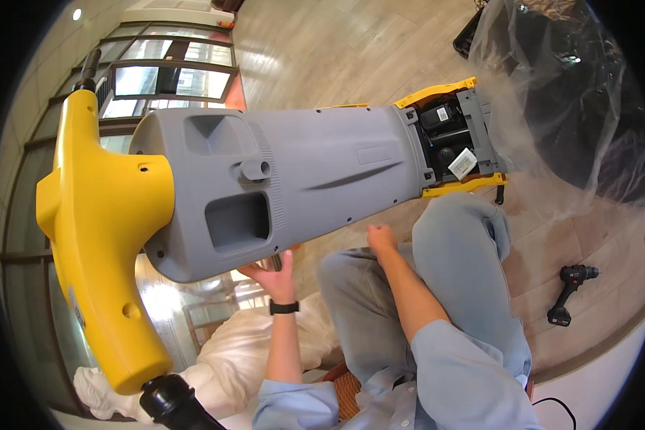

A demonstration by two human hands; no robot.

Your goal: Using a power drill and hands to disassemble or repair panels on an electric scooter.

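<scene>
A long grey plastic housing [330,154] lies across my view, with a yellow T-shaped piece [97,193] joined to its left end. Below the housing's near edge is my left hand [269,279], a dark watch band at its wrist. Between its thumb and fingers sits a short grey rod [276,263], partly hidden. My right hand [381,236] is curled above my lap, just short of the housing's near edge. Whatever its fingers may hold is hidden. At the housing's right end, an open bay [448,136] shows black parts and a white label between yellow side pieces.
A black cordless drill [570,292] rests on the wooden floor to the right. Clear plastic sheeting [552,107] covers something dark at the upper right. A white statue [244,340] lies at lower left, near glazed panels. Black grips [172,398] extend from the yellow piece.
</scene>
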